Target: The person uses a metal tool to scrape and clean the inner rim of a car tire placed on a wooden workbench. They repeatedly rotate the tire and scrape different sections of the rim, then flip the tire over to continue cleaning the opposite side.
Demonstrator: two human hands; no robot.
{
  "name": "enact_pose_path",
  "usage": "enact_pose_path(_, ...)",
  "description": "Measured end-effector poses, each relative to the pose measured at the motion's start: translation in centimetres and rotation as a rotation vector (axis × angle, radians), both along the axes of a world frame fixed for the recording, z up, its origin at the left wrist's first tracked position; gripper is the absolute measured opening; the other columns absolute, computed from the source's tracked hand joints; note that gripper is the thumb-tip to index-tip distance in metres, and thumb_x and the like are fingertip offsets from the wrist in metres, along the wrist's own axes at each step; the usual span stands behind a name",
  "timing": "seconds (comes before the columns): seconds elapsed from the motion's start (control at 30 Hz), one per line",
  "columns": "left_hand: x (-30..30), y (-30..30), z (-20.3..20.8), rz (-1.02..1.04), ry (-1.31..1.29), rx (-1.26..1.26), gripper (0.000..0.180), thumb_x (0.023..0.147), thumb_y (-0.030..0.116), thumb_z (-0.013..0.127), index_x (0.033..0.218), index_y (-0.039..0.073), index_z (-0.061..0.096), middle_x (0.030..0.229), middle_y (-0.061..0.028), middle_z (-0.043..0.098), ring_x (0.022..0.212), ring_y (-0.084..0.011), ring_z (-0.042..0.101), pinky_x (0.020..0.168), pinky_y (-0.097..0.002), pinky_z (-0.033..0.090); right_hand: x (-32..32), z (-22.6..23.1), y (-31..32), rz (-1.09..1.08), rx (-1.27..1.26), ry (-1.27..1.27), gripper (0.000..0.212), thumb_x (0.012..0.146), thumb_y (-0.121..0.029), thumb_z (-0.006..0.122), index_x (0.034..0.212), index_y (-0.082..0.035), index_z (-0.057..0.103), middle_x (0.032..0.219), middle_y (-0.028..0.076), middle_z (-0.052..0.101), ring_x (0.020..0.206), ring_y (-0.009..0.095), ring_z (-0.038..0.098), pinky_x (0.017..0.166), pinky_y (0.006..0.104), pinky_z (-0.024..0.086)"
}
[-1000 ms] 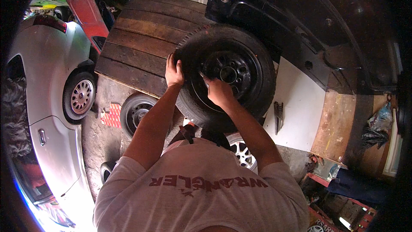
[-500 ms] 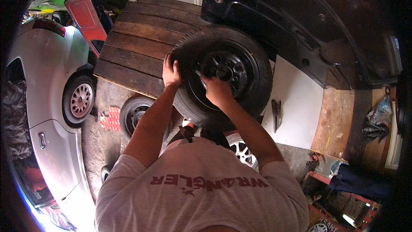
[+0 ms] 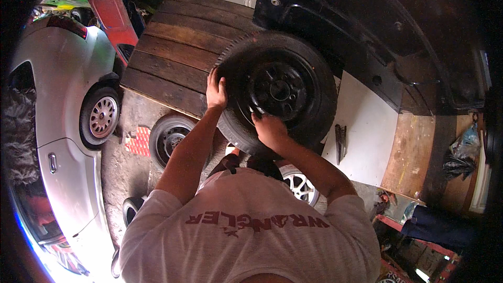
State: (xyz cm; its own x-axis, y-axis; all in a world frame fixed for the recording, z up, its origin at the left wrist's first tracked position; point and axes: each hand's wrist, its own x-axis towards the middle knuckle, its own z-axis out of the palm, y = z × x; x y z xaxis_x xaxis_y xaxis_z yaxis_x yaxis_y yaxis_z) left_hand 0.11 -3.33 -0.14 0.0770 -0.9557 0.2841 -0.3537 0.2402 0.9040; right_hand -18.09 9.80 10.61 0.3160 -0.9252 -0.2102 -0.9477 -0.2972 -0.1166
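Bare left hand [image 3: 216,92], thumb apart from the fingers, rests against the left edge of a large round wheel [image 3: 280,91] with a black rubber tyre [image 3: 324,95] and a dark steel rim [image 3: 298,106] in the head view. Bare right hand [image 3: 270,129], fingers bent, is at the rim's lower left; whether it is clamped on anything cannot be told. The wheel is at the right end of a dark brown table of wooden planks [image 3: 175,50], beside a flat white board [image 3: 367,126]. It looks heavy and stiff, hardly fragile; the rubber should grip well, the smooth metal less so. Opposite sides of the tread seem the surest hold. The wheel's underside and support, the left palm and the right fingertips are hidden or too dark.
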Motion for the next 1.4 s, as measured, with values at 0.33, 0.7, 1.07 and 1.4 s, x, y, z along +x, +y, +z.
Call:
enact_pose_path(0.33, -0.1, 2.1, 0.8, -0.027, -0.129, -0.002, 0.053, 0.096, 0.038, 0.040, 0.136, 0.003, 0.043, 0.140, -0.0208, 0.043, 0.131, -0.0393, 0.037, 0.111, -0.0435, 0.027, -2.7, 2.5, -4.0, -0.247, 0.176, -0.335, 0.034, 0.080, -0.014, 0.063, 0.114, -0.012, 0.066, 0.096, 0.019, 0.068, 0.087, 0.034, 0.067, 0.076, 0.0422, 0.053)
enact_pose_path(0.7, -0.2, 2.1, 0.6, -0.021, -0.144, 0.003, 0.052, 0.095, 0.036, 0.043, 0.136, 0.004, 0.043, 0.141, -0.0185, 0.043, 0.132, -0.0387, 0.037, 0.112, -0.0435, 0.026, -1.5, 1.3, -3.2, -0.237, 0.196, -0.174, 0.039, 0.091, -0.023, 0.055, 0.128, -0.013, 0.056, 0.088, 0.021, 0.067, 0.080, 0.038, 0.067, 0.071, 0.0471, 0.054)
enact_pose_path(1.07, -0.4, 2.0, 1.0, -0.031, -0.162, 0.002, 0.051, 0.094, 0.035, 0.043, 0.136, 0.005, 0.044, 0.140, -0.0184, 0.043, 0.131, -0.0384, 0.037, 0.112, -0.0436, 0.026, -5.4, -1.7, 0.7, -0.450, 0.171, -0.626, 0.042, 0.092, -0.035, 0.056, 0.123, -0.009, 0.060, 0.104, 0.020, 0.067, 0.095, 0.038, 0.065, 0.084, 0.0448, 0.051)
enact_pose_path(1.4, -0.3, 2.1, 1.0, -0.031, -0.166, -0.006, 0.049, 0.094, 0.032, 0.045, 0.135, 0.005, 0.044, 0.140, -0.0188, 0.043, 0.132, -0.0386, 0.037, 0.112, -0.0433, 0.025, -7.0, -5.7, 3.6, -0.618, 0.455, -0.803, 0.040, 0.091, -0.037, 0.059, 0.112, -0.003, 0.066, 0.105, 0.021, 0.066, 0.096, 0.037, 0.065, 0.083, 0.0403, 0.051)
